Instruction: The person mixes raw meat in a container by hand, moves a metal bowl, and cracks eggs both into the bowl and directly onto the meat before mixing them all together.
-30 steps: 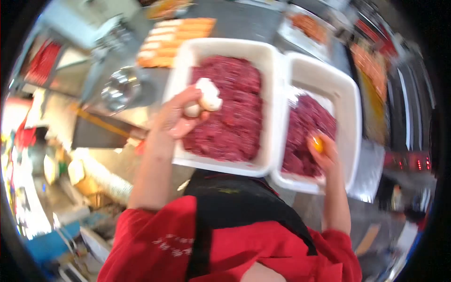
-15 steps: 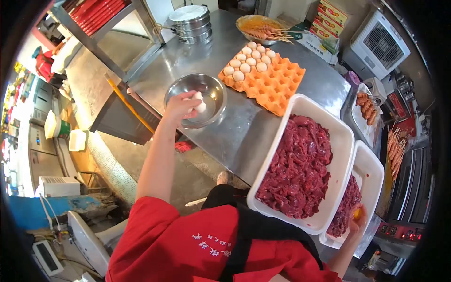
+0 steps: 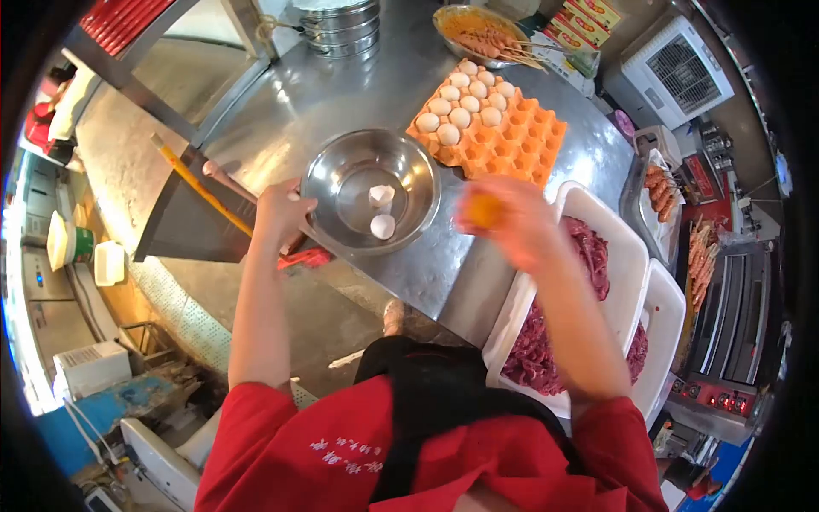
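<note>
I have the right hand (image 3: 516, 226) partly curled, its fingers cupped around an orange-yellow yolk (image 3: 484, 212); motion blur hides how firmly. It sits above the steel table (image 3: 418, 277), between bowl and egg tray. My left hand (image 3: 281, 212) seems to pinch the near-left rim of the steel bowl (image 3: 351, 194), thumb over the edge. Two eggshell pieces (image 3: 383, 226) lie inside. I judge the step in hand to be handling the loose yolk; the next move calls for a soft, level palm and a steadied bowl. Beyond stands the orange egg tray (image 3: 531, 132), part-filled; to the right, two white tubs (image 3: 624, 239) hold red meat (image 3: 529, 350).
</note>
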A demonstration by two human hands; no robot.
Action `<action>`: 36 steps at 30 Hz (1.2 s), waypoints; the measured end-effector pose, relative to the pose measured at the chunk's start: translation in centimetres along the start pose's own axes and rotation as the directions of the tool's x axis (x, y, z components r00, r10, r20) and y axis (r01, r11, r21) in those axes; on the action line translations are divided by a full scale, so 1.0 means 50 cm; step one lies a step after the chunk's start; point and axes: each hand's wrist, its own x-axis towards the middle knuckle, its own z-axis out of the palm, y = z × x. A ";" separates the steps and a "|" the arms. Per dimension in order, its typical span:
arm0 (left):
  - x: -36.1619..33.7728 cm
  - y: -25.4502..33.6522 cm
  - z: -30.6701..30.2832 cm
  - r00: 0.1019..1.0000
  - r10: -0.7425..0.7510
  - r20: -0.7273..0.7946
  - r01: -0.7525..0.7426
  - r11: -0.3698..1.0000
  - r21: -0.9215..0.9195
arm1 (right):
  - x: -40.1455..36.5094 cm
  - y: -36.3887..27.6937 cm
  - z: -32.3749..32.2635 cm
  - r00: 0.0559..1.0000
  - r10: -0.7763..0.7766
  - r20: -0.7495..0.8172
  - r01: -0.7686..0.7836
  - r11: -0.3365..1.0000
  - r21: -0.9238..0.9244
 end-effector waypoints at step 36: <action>-0.103 0.226 0.181 0.765 0.282 0.579 0.550 0.182 -0.815 | 0.139 -0.097 -0.067 0.822 -0.554 -0.129 0.368 0.691 -0.622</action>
